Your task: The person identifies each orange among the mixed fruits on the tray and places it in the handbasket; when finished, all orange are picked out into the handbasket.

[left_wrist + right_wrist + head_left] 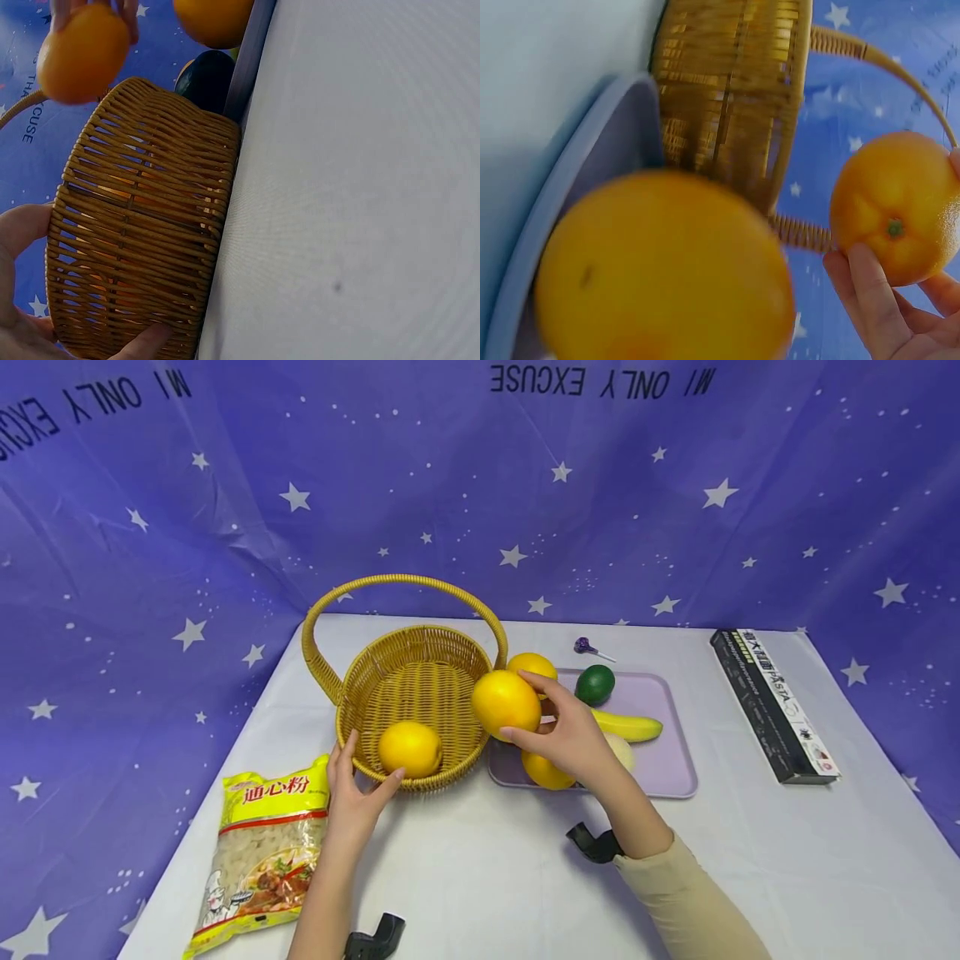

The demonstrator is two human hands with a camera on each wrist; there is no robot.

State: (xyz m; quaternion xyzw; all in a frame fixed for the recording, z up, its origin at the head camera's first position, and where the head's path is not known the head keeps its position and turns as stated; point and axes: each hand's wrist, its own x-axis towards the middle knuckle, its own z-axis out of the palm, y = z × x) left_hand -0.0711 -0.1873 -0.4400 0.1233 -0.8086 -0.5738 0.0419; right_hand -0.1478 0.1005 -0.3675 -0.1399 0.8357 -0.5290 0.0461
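Note:
My right hand [573,739] grips an orange [506,703] between thumb and fingers, close beside the right rim of a woven basket [420,681] with a tall arched handle. In the right wrist view the held orange [896,206] shows its green stem end. My left hand [354,806] holds the basket at its front left, fingers on the rim and thumb on the woven wall, as the left wrist view shows. Inside the basket, near the front, lies another orange [410,749]. To the right stands a lilac tray [671,752], partly hidden by my right hand.
On the tray lie a dark green fruit [596,685], a banana [628,726], a pale round fruit [619,750] and oranges [547,771]. A lollipop [592,649] lies behind it. A pasta box [772,706] is at right, a macaroni bag [266,852] at left.

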